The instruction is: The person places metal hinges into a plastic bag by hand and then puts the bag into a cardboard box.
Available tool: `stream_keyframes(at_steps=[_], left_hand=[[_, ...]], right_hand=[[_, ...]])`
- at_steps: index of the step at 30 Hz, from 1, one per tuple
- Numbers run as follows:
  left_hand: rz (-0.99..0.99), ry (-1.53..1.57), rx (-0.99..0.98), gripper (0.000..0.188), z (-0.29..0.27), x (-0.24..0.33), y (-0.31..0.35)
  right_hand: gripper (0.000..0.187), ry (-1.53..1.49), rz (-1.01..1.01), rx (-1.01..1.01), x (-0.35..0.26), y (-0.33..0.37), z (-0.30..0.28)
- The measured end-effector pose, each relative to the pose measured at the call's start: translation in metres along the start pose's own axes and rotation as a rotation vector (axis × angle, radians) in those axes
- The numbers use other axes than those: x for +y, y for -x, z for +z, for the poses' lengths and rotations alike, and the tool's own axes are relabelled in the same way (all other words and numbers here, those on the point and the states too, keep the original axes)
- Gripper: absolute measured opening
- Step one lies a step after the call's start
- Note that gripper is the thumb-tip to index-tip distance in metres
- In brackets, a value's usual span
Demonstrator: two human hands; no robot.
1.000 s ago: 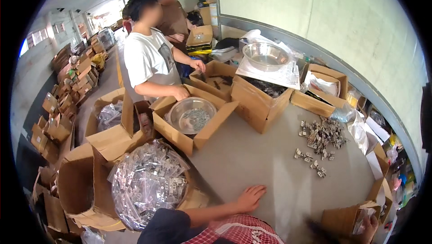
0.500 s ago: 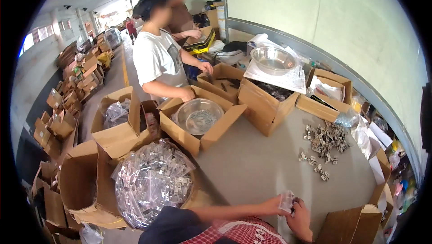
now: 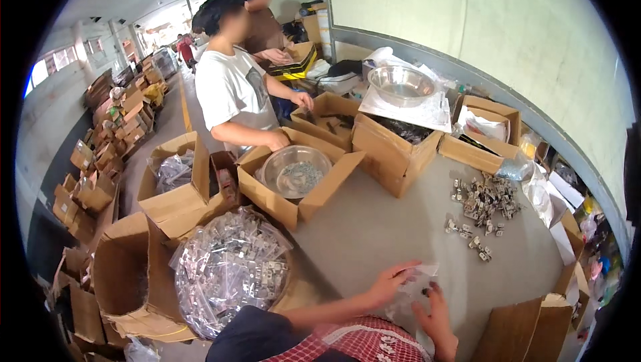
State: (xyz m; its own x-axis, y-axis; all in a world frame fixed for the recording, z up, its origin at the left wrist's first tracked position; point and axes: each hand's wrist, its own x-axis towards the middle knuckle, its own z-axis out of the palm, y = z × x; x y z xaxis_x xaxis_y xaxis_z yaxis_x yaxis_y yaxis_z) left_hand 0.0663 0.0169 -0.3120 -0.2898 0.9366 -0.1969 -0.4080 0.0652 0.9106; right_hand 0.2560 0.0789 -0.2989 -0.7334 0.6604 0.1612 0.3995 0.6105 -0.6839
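Note:
My left hand (image 3: 392, 283) grips a small clear plastic bag (image 3: 422, 270) by its upper edge, above the grey table near my body. The bag hangs down toward my right hand (image 3: 437, 322), whose thumb and fingers are spread apart. A small dark piece (image 3: 425, 291) shows at the bag beside my right fingertips; whether it lies inside the bag I cannot tell. Beyond my hands, a pile of small metal hinge-like parts (image 3: 491, 203) lies on the table, with a few loose ones nearer to me.
A large heap of filled clear bags (image 3: 230, 272) stands at my left beside an open carton (image 3: 123, 268). Farther off, a carton holds a metal bowl (image 3: 294, 168) of small parts, where a co-worker in a white shirt (image 3: 230, 88) works. A cardboard flap (image 3: 511, 328) rises at near right.
My hands have moved apart, the left one up and to the left with the bag stretched open. My right fingers have spread from their closed hold.

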Motion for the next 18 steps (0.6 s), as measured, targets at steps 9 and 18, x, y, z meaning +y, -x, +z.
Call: stream_keyframes(at_steps=[9, 18], left_hand=[[0.049, -0.633, -0.474, 0.03, 0.012, 0.012, 0.007], [0.017, -0.597, -0.299, 0.022, -0.006, 0.022, 0.007]], right_hand=[[0.04, 0.029, -0.008, 0.041, -0.016, -0.01, -0.037], [0.015, -0.447, 0.276, -0.018, 0.016, 0.01, -0.01]])
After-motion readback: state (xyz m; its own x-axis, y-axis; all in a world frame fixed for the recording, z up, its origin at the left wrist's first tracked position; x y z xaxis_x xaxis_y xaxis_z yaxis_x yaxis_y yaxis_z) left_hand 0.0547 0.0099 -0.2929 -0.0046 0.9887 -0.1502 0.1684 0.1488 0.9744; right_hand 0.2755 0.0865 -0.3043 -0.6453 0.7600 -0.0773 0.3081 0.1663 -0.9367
